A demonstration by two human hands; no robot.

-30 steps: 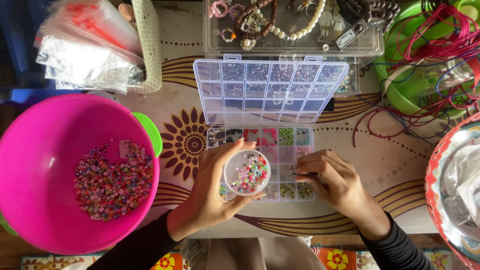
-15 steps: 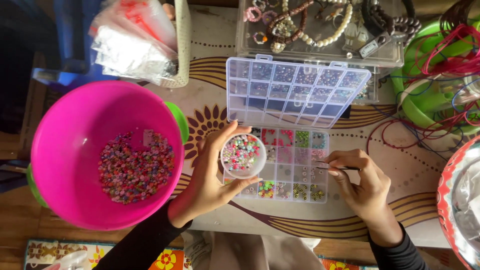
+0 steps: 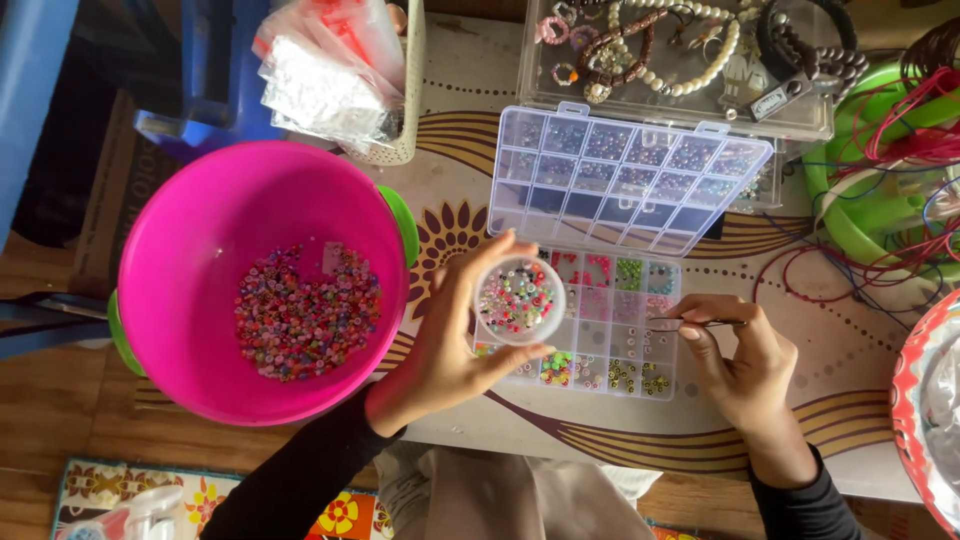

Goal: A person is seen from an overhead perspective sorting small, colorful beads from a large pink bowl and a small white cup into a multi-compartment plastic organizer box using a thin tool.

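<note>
Pink round plastic bowl (image 3: pixel 200 230) of mixed beads sits at nine o'clock. Left hand (image 3: pixel 445 345) grips a small clear round cup of beads (image 3: pixel 518 299) over the clear compartmented bead box (image 3: pixel 640 365). At three o'clock, right hand (image 3: pixel 740 355) pinches thin metal tweezers (image 3: pixel 700 322).

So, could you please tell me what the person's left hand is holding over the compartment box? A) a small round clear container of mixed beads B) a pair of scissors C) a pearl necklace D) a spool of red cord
A: the left hand curls around a small round clear container filled with mixed beads, held above the open compartment box, while the right hand pinches thin tweezers.
</note>
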